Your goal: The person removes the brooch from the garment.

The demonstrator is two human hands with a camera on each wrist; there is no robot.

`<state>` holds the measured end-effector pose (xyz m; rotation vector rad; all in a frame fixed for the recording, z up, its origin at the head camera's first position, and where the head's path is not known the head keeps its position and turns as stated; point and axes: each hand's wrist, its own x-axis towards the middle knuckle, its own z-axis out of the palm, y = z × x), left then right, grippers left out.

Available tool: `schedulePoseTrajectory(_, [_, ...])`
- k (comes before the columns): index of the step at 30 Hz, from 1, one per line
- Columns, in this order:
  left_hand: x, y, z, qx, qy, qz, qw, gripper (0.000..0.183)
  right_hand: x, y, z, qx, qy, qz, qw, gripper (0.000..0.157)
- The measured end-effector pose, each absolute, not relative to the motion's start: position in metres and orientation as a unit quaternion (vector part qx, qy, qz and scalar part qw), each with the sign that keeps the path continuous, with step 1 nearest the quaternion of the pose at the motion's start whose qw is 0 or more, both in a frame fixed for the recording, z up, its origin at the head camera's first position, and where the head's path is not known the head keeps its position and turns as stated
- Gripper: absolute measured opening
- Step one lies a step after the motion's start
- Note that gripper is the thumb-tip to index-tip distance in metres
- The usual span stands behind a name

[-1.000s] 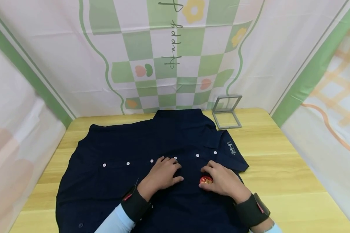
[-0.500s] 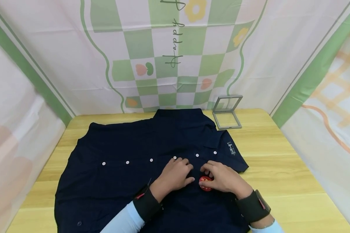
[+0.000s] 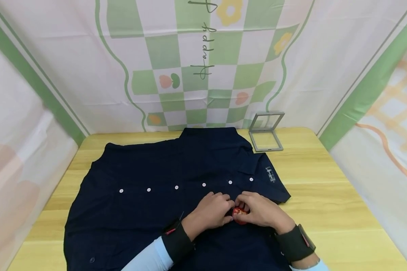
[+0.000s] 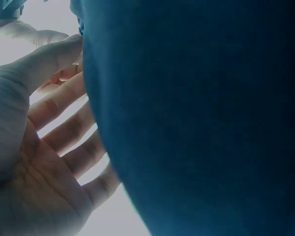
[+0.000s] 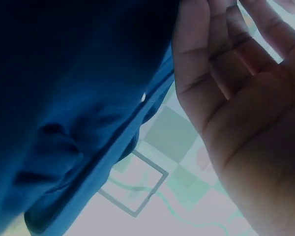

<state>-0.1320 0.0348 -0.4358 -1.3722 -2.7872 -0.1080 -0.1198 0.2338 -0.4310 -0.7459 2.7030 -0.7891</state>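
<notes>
Pinching the round red badge with gold markings [image 3: 238, 211] on the navy cloth shirt [image 3: 149, 165], our right hand [image 3: 260, 211] is nearer; our left hand [image 3: 213, 210], fingers loosely parted, sits just left of the badge.

The head view is bright, both wrist views bluish and backlit.

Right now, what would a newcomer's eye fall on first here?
Probably the red disc at the fingertips of the left hand and right hand, bright against the navy shirt spread over the wooden table. Next, perhaps, the white buttons in a row across the shirt, then the open grey frame near the table's far edge.
</notes>
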Motion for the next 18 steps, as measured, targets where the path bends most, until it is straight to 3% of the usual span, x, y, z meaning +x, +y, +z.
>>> schedulePoseTrajectory(18, [-0.1315,0.0421,-0.442,-0.45,-0.892,-0.039,-0.001,0.018,-0.118,0.2361,-0.437,-0.241,0.935,-0.237,0.11,0.029])
